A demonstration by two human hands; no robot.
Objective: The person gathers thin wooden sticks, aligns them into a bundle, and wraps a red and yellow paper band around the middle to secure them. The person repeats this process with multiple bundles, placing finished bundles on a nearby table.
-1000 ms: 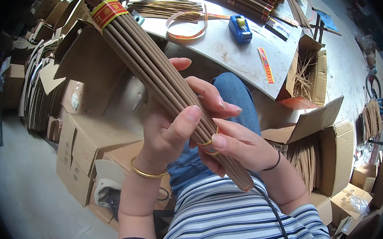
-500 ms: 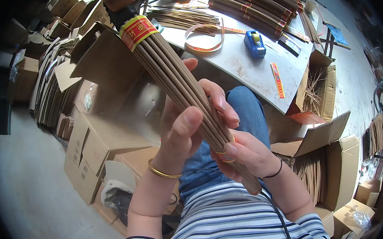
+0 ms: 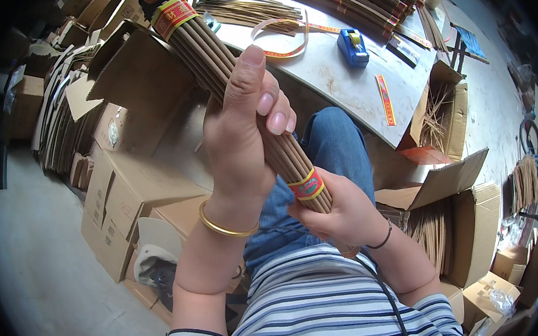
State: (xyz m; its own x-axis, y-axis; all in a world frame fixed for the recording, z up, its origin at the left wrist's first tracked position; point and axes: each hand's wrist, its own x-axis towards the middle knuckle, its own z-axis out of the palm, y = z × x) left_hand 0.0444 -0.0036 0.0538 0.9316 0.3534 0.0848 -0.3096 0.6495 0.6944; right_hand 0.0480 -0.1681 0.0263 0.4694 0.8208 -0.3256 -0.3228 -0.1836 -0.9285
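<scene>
A long bundle of brown incense sticks point(image 3: 289, 155) slants across in front of me, its upper end to the far left. Red and yellow paper bands circle it: an upper band point(image 3: 173, 17) near the far end and a lower band point(image 3: 308, 186) near my body. Around the middle of the bundle, my left hand point(image 3: 237, 129) is closed, thumb lying along the sticks. Just beside the lower band, my right hand point(image 3: 347, 208) grips the near part, and the bundle's near tip sticks out below it.
On the white table point(image 3: 332, 84) are a blue tape dispenser point(image 3: 353, 47), a red-yellow paper strip point(image 3: 386, 100), a curled paper ribbon point(image 3: 280, 54), loose sticks point(image 3: 247, 10) and stacked banded bundles point(image 3: 347, 1). Cartons point(image 3: 129, 201) stand left; an open box point(image 3: 483, 233) holds sticks at right.
My left hand has wrapped its fingers over the bundle, where before it cradled it more loosely. The lower band now shows its broad printed face. The bundle's far end has shifted up and left.
</scene>
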